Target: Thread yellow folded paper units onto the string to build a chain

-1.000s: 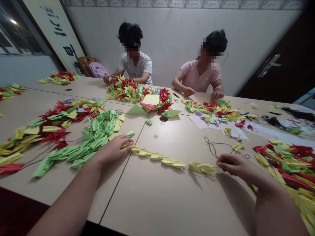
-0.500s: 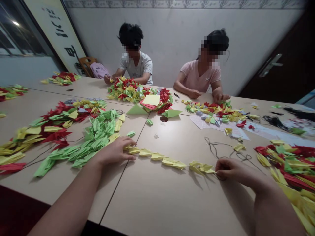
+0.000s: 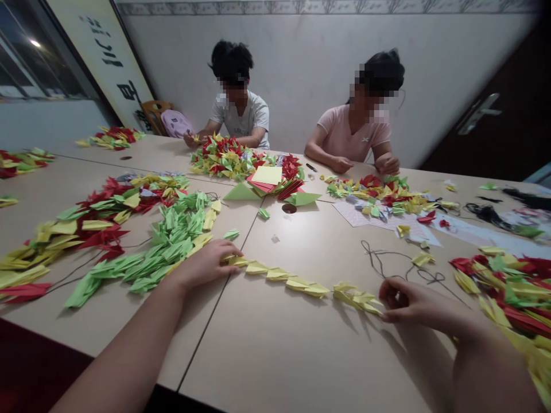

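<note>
A strand of yellow folded-paper pieces (image 3: 305, 285) stretches between my hands, threaded in a line with a small gap near its right part. My left hand (image 3: 210, 264) has its fingers curled over the strand's left end, close to the table. At the right end, my right hand (image 3: 408, 301) is closed, thumb and fingers meeting the last yellow piece; the cord inside the grip is mostly hidden. Beside my left hand lies a heap of strung green folded paper (image 3: 172, 241). Loops of dark cord (image 3: 379, 255) lie beyond my right hand.
Two people sit across the table (image 3: 275, 355), behind piles of coloured folded paper (image 3: 228, 158). Stacked paper squares (image 3: 267, 175) lie near a cable hole (image 3: 289, 209). Mixed strands lie at left (image 3: 103, 223) and right (image 3: 516, 287). White sheets (image 3: 482, 232) and black cord (image 3: 488, 213) are at far right.
My right hand's fingers have shifted at the strand's end, the thumb now lower against the last yellow piece. The right co-worker's hand has lifted off the paper pile. The view has moved slightly.
</note>
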A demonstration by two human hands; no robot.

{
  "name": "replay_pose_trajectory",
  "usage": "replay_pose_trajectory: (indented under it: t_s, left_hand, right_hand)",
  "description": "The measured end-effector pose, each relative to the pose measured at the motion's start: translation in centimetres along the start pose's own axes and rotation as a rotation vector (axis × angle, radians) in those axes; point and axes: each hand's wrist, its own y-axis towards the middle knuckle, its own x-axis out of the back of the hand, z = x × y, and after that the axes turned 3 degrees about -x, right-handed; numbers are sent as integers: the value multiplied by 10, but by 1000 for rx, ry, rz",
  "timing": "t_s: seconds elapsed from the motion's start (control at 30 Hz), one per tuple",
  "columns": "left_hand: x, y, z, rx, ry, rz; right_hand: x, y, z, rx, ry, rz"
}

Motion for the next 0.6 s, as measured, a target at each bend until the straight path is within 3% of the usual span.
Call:
replay_pose_trajectory:
  t_s: [0.37,0.6]
  left_hand:
    - [-2,1,4,3,12,-14]
    - [-4,4,0,-19,19,-39]
  right_hand:
    - [-10,5,25,14,-113,38]
    - [-3,6,3,-33,-52,3]
